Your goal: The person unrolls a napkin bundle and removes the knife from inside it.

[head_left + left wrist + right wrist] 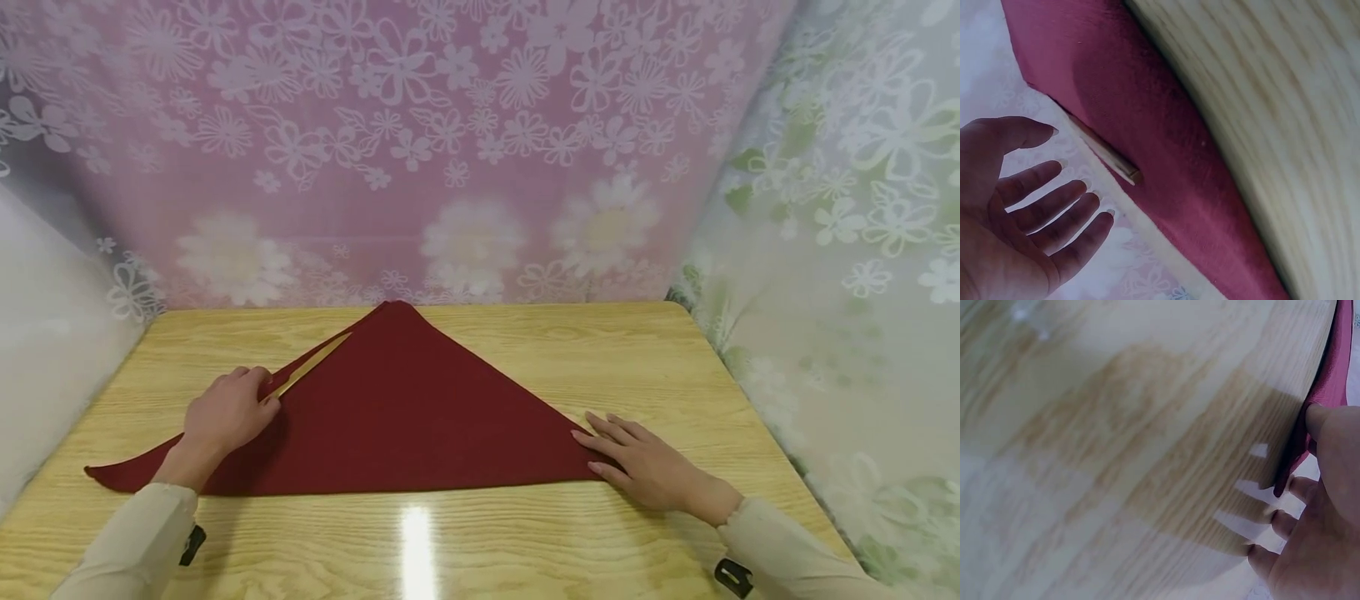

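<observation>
A dark red cloth (420,408) lies in a wide triangle on the wooden table, its top point at the far edge. On its left slope rests a slim gold-coloured table knife (313,363), blade tip toward the peak; in the left wrist view the knife's (1113,159) blunt end shows. My left hand (228,408) hovers by that end, and its fingers (1066,231) are spread and apart from it in the left wrist view. At the cloth's right corner, my right hand (652,462) rests its fingertips on the fabric, fingers fairly straight; the thumb touches the cloth (1335,362) edge.
The pale wood-grain table (637,358) has a bright light reflection near its front. A pink flowered curtain (480,158) hangs behind it, and a white-green flowered sheet (840,275) borders the right side.
</observation>
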`<move>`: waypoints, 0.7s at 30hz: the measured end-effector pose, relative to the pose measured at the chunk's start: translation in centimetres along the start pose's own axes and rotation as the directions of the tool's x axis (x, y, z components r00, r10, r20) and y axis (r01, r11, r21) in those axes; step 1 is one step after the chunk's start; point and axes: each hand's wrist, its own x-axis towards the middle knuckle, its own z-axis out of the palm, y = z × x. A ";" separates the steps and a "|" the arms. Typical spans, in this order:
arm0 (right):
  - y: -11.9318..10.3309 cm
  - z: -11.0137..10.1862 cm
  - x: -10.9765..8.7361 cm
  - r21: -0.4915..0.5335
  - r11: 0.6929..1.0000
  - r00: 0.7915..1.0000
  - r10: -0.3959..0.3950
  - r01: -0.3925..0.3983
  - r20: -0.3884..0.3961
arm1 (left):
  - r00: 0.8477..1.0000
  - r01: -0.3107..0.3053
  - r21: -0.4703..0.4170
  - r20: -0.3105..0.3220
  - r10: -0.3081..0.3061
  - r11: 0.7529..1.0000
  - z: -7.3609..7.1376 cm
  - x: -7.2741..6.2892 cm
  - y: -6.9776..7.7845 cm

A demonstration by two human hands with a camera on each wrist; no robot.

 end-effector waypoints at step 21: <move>0.3 0.5 -0.1 -0.002 1.000 1.000 0.015 -0.015 -0.002 | 0.990 -0.004 0.004 0.143 0.003 1.000 0.9 2.0 -0.4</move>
